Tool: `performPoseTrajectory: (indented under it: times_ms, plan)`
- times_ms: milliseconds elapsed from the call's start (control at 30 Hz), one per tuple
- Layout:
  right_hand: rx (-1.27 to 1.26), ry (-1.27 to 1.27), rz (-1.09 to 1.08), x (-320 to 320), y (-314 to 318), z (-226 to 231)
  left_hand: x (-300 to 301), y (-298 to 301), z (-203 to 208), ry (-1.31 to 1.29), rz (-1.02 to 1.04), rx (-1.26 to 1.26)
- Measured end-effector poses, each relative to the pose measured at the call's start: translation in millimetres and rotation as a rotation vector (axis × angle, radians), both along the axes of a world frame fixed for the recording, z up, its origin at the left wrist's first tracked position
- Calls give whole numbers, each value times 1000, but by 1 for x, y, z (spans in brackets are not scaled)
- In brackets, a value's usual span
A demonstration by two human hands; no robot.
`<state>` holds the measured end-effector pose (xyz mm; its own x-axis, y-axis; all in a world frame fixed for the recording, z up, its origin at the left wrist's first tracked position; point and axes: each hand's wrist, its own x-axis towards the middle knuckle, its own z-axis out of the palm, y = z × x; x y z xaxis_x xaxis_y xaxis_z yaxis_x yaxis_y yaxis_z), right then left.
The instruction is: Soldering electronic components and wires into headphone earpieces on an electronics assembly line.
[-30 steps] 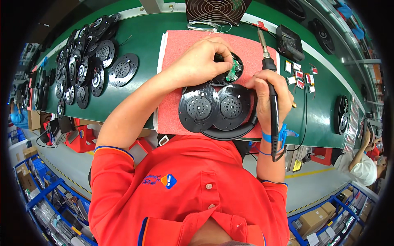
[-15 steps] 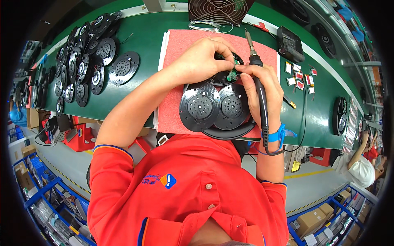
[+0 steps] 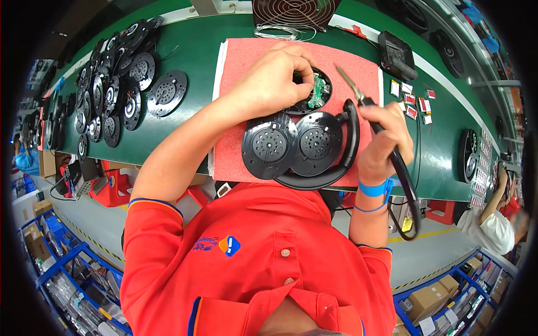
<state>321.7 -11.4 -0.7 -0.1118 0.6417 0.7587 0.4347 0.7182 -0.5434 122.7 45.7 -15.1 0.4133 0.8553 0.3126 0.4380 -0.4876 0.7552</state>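
My left hand [image 3: 278, 78] is closed at the round black ear cup [image 3: 328, 79], its thumb and index finger bent together at the near left of a green circuit board [image 3: 317, 96] inside. Whatever is between these fingertips is hidden. A soldering iron [image 3: 397, 162] is held in my right hand [image 3: 386, 134], its bare metal tip slanting up and left, apart from the board. Below the cup lie two black perforated speaker plates [image 3: 268, 147], the left one overlapping the right. A black headband [image 3: 352, 134] curves around their right and near side.
A pink foam mat [image 3: 235, 73] lies under the work on the green bench [image 3: 196, 50]. Many speaker plates [image 3: 112, 84] are heaped at left. Small batteries [image 3: 410, 99] and a black box [image 3: 397, 56] are at right. A fan [image 3: 294, 12] and wire coil [image 3: 277, 33] stand at the back.
My right hand has moved right and back from the circuit board, and the iron has tilted away with it. The headband's right side has come into view. My left hand stays at the cup.
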Motion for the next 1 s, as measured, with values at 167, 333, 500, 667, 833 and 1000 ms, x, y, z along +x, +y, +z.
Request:
performPoseTrajectory:
  times_ms: [167, 333, 500, 667, 833, 1000]
  plan:
    - [-45, 5, 73, 4, -5, 1, 1, -1, 0, 12, 10, 9]
    - [-89, -32, 78, -1, -4, 4, 2, -1, 1, 29, 32, 25]
    - [-96, -40, 83, -3, -4, 3, 3, -2, 1, 19, 39, 12]
    - [-91, -40, 79, -4, -4, 3, 3, -3, 1, 9, 49, -15]
    - [-83, -42, 86, -4, -3, 2, 1, -4, 4, 81, 26, -48]
    - [-43, 28, 122, -3, 0, -1, 2, -3, 5, 90, 26, -30]
